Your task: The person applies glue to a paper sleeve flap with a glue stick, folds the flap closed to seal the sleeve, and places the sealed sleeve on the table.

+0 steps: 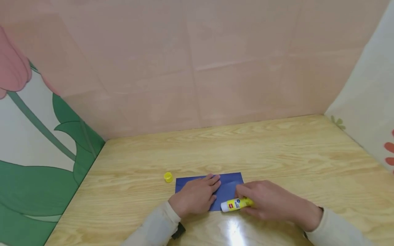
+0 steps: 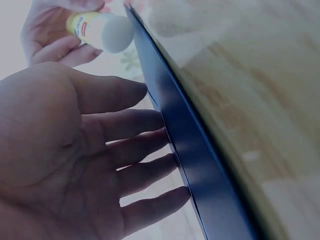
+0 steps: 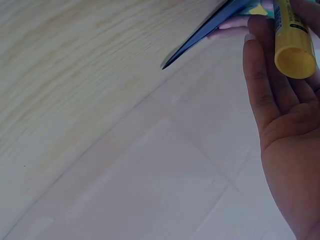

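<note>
A dark blue rectangle of folded paper (image 1: 231, 179) lies on the table. My left hand (image 1: 197, 194) rests across its left half, and in the left wrist view the straight fingertips (image 2: 150, 207) touch the paper's surface. Between the thumb and fingers of my right hand (image 1: 272, 201) is a yellow and white glue stick (image 1: 236, 204), its white end pointing left over the paper's near edge. Seen from the right wrist, the yellow end of the glue stick (image 3: 295, 42) is hollow. Whether the glue touches the paper cannot be made out.
A yellow cap (image 1: 168, 177) stands left of the paper on the wood-grain table (image 1: 277, 153). A pink sheet (image 1: 197, 68) rises behind the table. Flower-printed panels stand at the left (image 1: 30, 136) and right (image 1: 369, 102). A small black object (image 1: 178, 231) sits by the left sleeve.
</note>
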`<state>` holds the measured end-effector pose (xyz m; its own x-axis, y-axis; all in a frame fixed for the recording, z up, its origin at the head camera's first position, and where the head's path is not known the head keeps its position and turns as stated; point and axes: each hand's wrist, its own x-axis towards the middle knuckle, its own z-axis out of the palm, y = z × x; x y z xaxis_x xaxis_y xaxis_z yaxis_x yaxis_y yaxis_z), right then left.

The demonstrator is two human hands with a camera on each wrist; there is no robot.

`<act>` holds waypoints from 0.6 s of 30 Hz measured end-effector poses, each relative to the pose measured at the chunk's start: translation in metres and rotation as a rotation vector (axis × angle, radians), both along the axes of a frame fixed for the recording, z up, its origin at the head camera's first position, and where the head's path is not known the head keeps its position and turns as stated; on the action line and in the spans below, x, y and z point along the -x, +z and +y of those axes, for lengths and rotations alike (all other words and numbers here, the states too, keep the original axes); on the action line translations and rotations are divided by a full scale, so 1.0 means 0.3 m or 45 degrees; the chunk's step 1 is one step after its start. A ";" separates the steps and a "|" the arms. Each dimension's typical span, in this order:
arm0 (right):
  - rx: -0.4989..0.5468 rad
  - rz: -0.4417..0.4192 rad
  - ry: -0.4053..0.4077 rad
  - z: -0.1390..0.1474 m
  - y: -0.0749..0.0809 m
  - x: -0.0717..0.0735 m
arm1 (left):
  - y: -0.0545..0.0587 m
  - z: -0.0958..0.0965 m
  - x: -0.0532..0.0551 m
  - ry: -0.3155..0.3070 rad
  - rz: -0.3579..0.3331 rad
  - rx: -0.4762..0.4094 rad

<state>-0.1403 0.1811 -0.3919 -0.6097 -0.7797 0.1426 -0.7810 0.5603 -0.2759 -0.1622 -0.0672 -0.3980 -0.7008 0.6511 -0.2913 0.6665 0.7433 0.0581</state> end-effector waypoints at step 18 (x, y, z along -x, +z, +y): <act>-0.008 0.025 0.003 0.002 -0.005 0.001 | -0.009 0.025 0.005 -0.033 0.032 0.064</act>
